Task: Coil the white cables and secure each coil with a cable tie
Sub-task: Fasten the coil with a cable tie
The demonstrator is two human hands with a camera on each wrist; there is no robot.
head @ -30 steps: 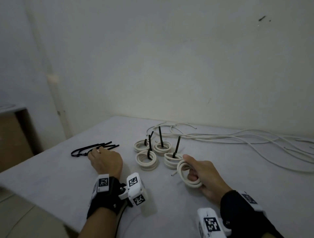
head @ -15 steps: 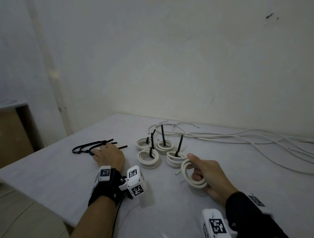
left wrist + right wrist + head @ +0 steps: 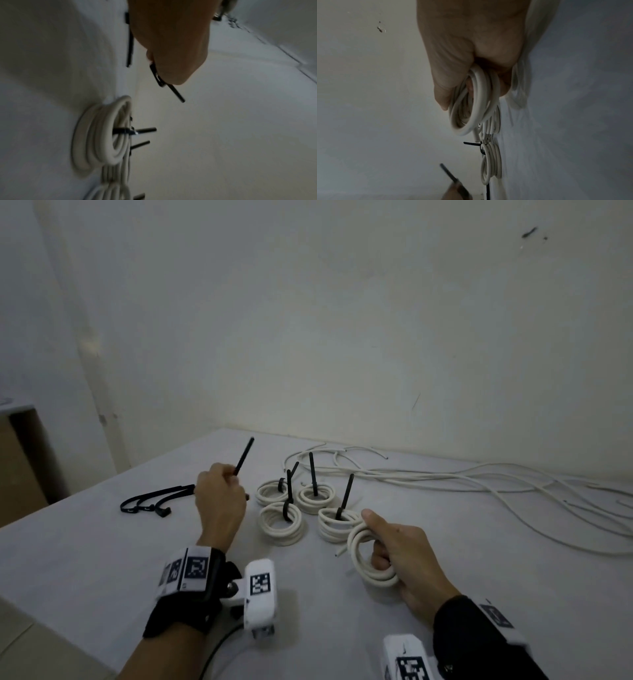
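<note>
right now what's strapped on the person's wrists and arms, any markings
Both hands are bare. The left hand has a black wrist wrap with a white band of square black-and-white code tags, plus a white boxy camera unit bearing another tag; a dark cable trails from it. The right hand has a black sleeve, a white tagged band and a similar white tagged unit.

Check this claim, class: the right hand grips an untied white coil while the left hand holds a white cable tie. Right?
Not quite. The cable tie pinched by the left hand is black, as the head view shows. The right hand does grip an untied white coil.
</note>
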